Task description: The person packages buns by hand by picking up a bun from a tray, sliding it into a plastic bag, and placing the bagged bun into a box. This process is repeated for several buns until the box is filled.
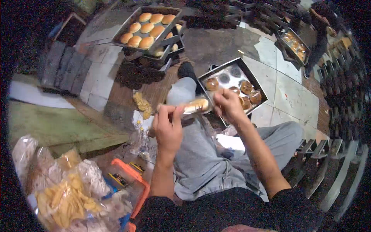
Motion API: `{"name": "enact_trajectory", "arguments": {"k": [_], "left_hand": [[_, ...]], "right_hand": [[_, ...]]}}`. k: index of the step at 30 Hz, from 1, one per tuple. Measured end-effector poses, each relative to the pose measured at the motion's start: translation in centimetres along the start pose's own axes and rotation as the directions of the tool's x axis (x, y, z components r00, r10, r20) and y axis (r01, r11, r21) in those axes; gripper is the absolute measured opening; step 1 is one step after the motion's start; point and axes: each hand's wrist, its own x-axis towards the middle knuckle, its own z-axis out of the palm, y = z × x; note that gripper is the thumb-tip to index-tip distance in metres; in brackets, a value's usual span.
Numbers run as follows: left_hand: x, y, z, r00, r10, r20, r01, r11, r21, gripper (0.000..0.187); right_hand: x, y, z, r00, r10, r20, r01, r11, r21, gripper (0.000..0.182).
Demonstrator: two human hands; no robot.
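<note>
A bun in a clear plastic wrapper is stretched between my two hands, above my lap. My left hand pinches the wrapper's left end between thumb and fingers. At the other end, my right hand is closed with its fingertips gripping the wrapper. Just beyond the right hand is a metal tray holding several glossy brown wrapped buns. A white box-like object lies between my legs, below the bun.
Stacked trays of golden buns stand at the back left. Clear bags with yellow strips fill the lower left, beside an orange crate rim. Another bun tray lies back right near a standing person. Dark racks line the right.
</note>
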Motion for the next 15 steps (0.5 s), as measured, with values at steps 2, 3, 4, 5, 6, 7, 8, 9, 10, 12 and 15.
{"name": "enact_trajectory", "arguments": {"k": [2, 3, 4, 5, 6, 7, 8, 9, 10, 12, 15], "left_hand": [[-3.8, -0.7, -1.2, 0.916, -0.359, 0.18, 0.385, 0.912, -0.142, 0.023], [-6.3, -2.8, -1.0, 0.768, -0.554, 0.322, 0.625, 0.757, -0.19, 0.02], [-7.4, -2.3, -1.3, 0.772, -0.553, 0.313, 0.619, 0.764, -0.179, 0.02], [-8.4, -1.6, -1.1, 0.662, -0.673, 0.33, 0.749, 0.604, -0.272, 0.019], [-8.7, -0.7, -0.8, 0.533, -0.763, 0.366, 0.838, 0.415, -0.355, 0.019], [-8.6, 0.6, -0.9, 0.523, -0.747, 0.411, 0.847, 0.399, -0.351, 0.021], [-8.9, 0.8, -0.7, 0.514, -0.749, 0.419, 0.854, 0.399, -0.335, 0.021], [-9.2, 0.9, -0.3, 0.655, -0.645, 0.394, 0.755, 0.553, -0.351, 0.023], [-8.7, 1.1, 0.4, 0.782, -0.505, 0.365, 0.62, 0.689, -0.374, 0.029], [-7.5, 1.0, 1.4, 0.83, -0.353, 0.432, 0.481, 0.845, -0.233, 0.04], [-6.3, 0.3, 4.3, 0.846, 0.01, 0.533, 0.058, 0.992, -0.111, 0.043]], "right_hand": [[-2.1, 3.4, 0.9, 0.985, 0.167, 0.044, -0.172, 0.97, 0.174, 0.026], [-2.9, 6.2, 1.1, 0.972, 0.232, 0.038, -0.234, 0.946, 0.224, 0.025], [-3.4, 8.4, 1.5, 0.956, 0.291, 0.034, -0.289, 0.917, 0.275, 0.025], [-4.2, 9.0, 2.5, 0.938, 0.345, 0.031, -0.335, 0.878, 0.342, 0.026], [-4.5, 9.4, 3.1, 0.917, 0.399, 0.028, -0.374, 0.832, 0.409, 0.026], [-4.4, 9.3, 2.5, 0.923, 0.372, 0.1, -0.384, 0.903, 0.191, 0.032], [-4.6, 9.4, 1.9, 0.921, 0.379, 0.094, -0.39, 0.897, 0.206, 0.032], [-4.9, 7.5, 1.6, 0.89, 0.437, 0.129, -0.454, 0.833, 0.317, 0.037], [-4.6, 5.5, 1.2, 0.863, 0.475, 0.17, -0.5, 0.76, 0.416, 0.044], [-4.2, 3.4, -0.7, 0.895, 0.343, 0.285, -0.442, 0.606, 0.661, 0.058], [-1.9, 5.7, -3.5, 0.953, 0.303, -0.03, -0.27, 0.888, 0.373, 0.057]]}}
